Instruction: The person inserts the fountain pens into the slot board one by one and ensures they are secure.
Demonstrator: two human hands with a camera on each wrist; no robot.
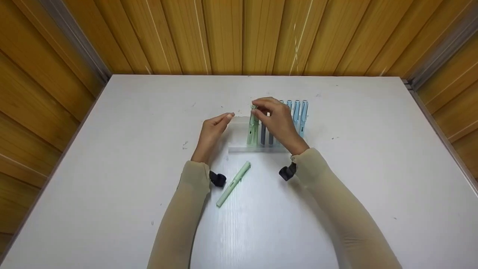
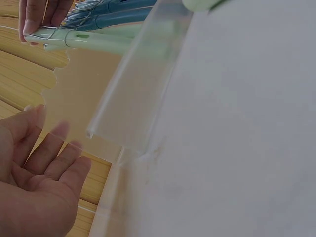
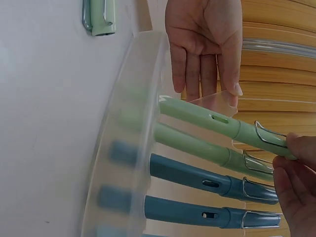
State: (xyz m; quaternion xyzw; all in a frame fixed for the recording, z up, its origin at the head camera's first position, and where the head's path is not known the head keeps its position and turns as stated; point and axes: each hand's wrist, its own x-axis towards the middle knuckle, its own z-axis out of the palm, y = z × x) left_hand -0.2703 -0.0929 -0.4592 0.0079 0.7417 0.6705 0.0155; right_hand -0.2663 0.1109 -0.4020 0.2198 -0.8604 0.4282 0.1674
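My right hand (image 1: 278,117) pinches the cap end of a light green pen (image 3: 197,117) between thumb and fingers. The pen leans in a clear pen stand (image 1: 257,149), its lower end behind the frosted front ledge. Beside it stands a second light green pen (image 3: 192,141), followed by dark blue pens (image 3: 182,173). At the left end of the stand, my left hand (image 1: 212,132) holds the notched back plate (image 2: 81,79) by its edge, some fingers showing through the clear plastic. Light blue pens (image 1: 303,116) stand at the right end, partly hidden by my right hand.
Another light green pen (image 1: 233,184) lies slantwise on the white table (image 1: 130,168), in front of the stand and between my forearms. A yellow wood-panel wall (image 1: 224,37) rises behind the table's far edge.
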